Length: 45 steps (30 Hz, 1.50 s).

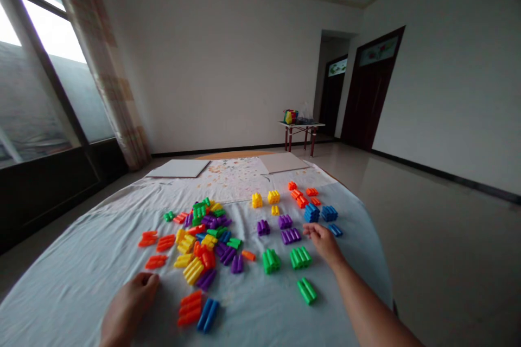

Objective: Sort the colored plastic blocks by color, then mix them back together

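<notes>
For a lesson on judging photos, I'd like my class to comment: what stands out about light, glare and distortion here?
In the head view, the window glares white in its upper panes; the floor shows a pale sheen; the door leans, probably through wide-lens distortion; the picture's top right corner darkens; the blocks keep strong colour in the dim room.

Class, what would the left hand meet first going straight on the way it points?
Probably the orange block just beyond the left hand, though the hand's height above the cloth is unclear.
</notes>
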Tool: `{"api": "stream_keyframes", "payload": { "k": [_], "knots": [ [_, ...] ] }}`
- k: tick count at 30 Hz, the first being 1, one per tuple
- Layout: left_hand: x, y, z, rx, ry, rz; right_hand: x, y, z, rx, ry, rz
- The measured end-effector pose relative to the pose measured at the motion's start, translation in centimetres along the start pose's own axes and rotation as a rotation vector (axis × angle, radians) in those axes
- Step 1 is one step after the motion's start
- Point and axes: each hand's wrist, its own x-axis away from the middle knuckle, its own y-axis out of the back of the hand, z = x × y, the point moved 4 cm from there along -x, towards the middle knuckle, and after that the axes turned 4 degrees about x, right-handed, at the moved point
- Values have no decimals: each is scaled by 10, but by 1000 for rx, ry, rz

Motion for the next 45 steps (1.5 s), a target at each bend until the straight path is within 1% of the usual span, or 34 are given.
{"api": "stream_keyframes", "payload": {
  "k": [3, 5, 9, 13, 17, 21, 25, 30, 31, 33, 35, 37, 41, 45],
  "knots": [
    [15, 0, -9, -165, -14, -136, 0, 4, 10, 78, 27, -36],
    [25, -1, -14, -224, -48, -184, -4, 4, 22, 177, 54, -12],
    [34, -2, -18, -212, -77, -182, -22, -8, 50, 346, 85, 76],
    [33, 0, -17, -199, -100, -186, -44, -30, 68, 497, 41, 118],
    [33, 0, -16, -190, -94, -172, -54, -53, 71, 673, -45, 159],
    [36, -1, -17, -189, -99, -154, -56, -67, 67, 800, -120, 207],
    [35, -2, -16, -197, -108, -158, -58, -72, 66, 851, -118, 238],
    [35, -2, -16, -178, -114, -163, -58, -67, 77, 879, -81, 231],
    [35, -1, -16, -176, -113, -159, -57, -66, 81, 883, -61, 223],
    [36, -1, -17, -173, -110, -147, -53, -68, 92, 885, 24, 225],
    [36, -1, -18, -173, -110, -141, -47, -75, 102, 885, 124, 265],
    [36, -1, -17, -170, -108, -142, -41, -84, 109, 889, 180, 316],
    [35, -2, -15, -155, -110, -157, -34, -99, 113, 913, 177, 358],
    [35, -1, -15, -160, -122, -162, -35, -107, 111, 938, 174, 367]
  ]
}}
